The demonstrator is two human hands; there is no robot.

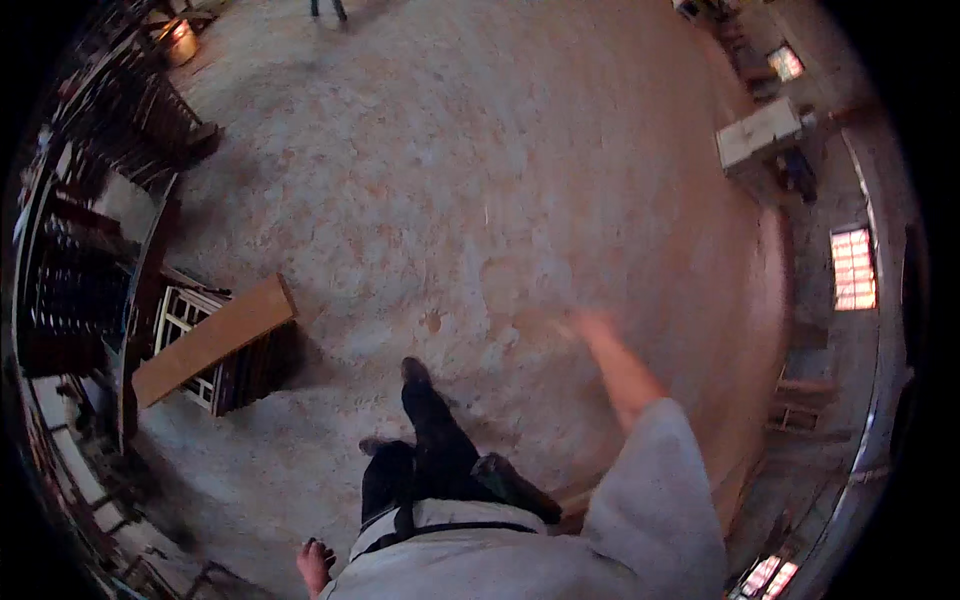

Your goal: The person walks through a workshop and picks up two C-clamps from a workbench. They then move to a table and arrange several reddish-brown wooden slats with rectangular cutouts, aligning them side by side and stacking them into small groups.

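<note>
I look straight down at a dusty, sawdust-covered floor (480,200) with my dark trousers and shoes under me. My right hand (590,330) swings out in front at the right, blurred by motion, with nothing seen in it. My left hand (315,562) hangs low by my hip at the lower left, fingers curled; nothing shows in it. A long wooden plank (212,340) lies on a small frame to my left, out of reach of both hands.
Dark stacked timber and racks (90,250) line the left side. A white machine or cabinet (760,135) stands at the far right by a wall with bright windows (853,268). Another person's legs (328,8) show at the top edge.
</note>
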